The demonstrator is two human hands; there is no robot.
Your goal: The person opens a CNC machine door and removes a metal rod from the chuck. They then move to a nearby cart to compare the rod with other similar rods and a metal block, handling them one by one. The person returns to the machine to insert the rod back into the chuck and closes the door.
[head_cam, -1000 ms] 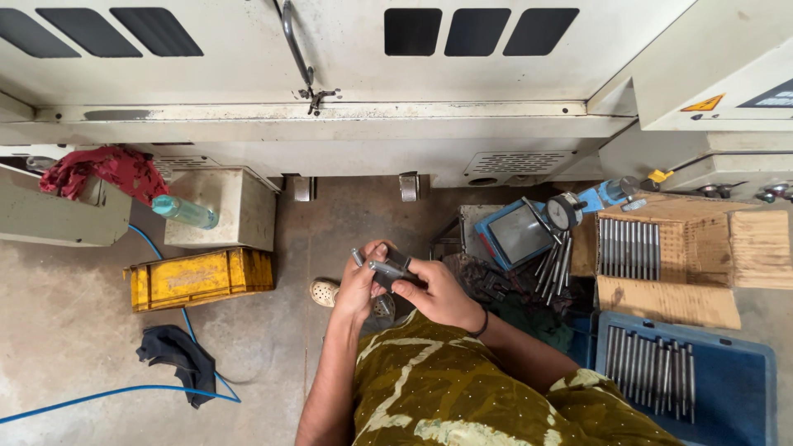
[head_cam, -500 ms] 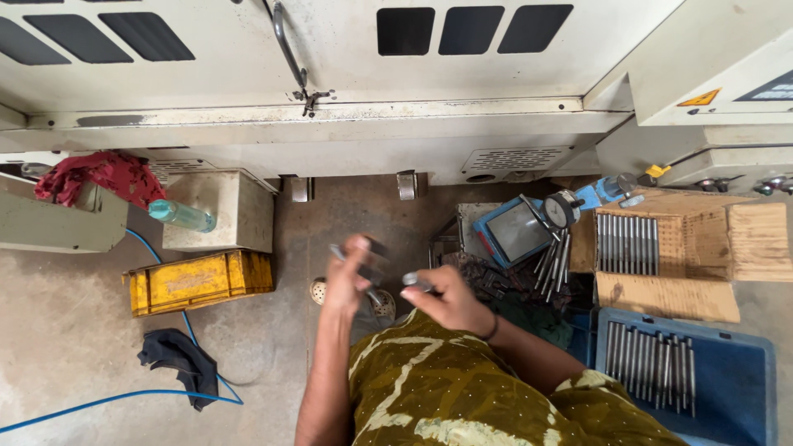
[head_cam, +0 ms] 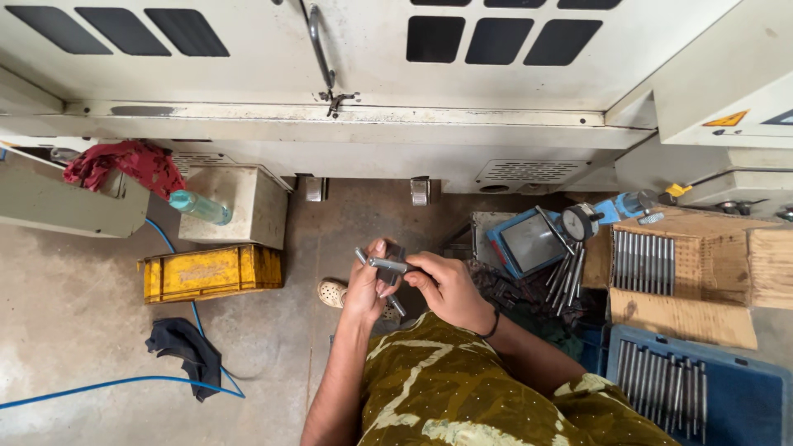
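I look straight down at my two hands in front of my patterned green top. My left hand grips a thin metal rod together with a dark measuring gauge whose jaw sits around it. My right hand meets it from the right and pinches the same rod and gauge with its fingertips. Both hands touch each other above the concrete floor. A second rod end pokes out below my left fingers.
A cardboard tray of metal rods and a blue crate of rods sit at right, beside a dial gauge. A yellow crate, a dark cloth, a blue hose and a machine cabinet lie left and ahead.
Half a second ago my hands were apart, the left raised with the rod. Now they have come back together on the rod and gauge.
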